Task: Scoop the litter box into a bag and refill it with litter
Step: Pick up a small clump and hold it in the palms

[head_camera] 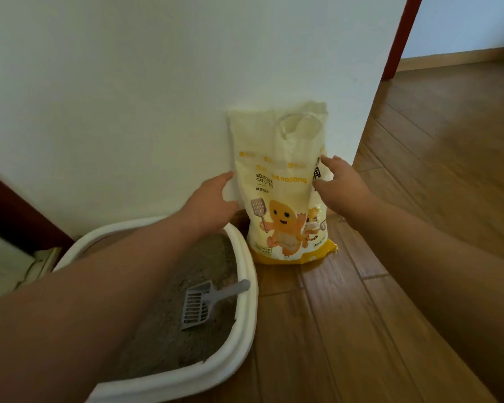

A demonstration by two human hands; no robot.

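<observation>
A yellow and white bag of cat litter (pixel 282 181) stands upright on the floor against the wall, its top open. My left hand (pixel 213 199) reaches to the bag's left edge with fingers spread and the thumb at its front. My right hand (pixel 341 181) is at the bag's right edge, fingers spread and touching it. The white litter box (pixel 245 289) sits at the lower left, holding grey-brown litter. A grey slotted scoop (pixel 204 301) lies in the litter with its handle resting towards the box's right rim.
A white wall (pixel 157 97) stands behind the bag and box, ending in a corner at the right. Wooden floor (pixel 419 199) stretches right and forward. A dark red door frame (pixel 399 39) is at the upper right, and dark furniture at the far left.
</observation>
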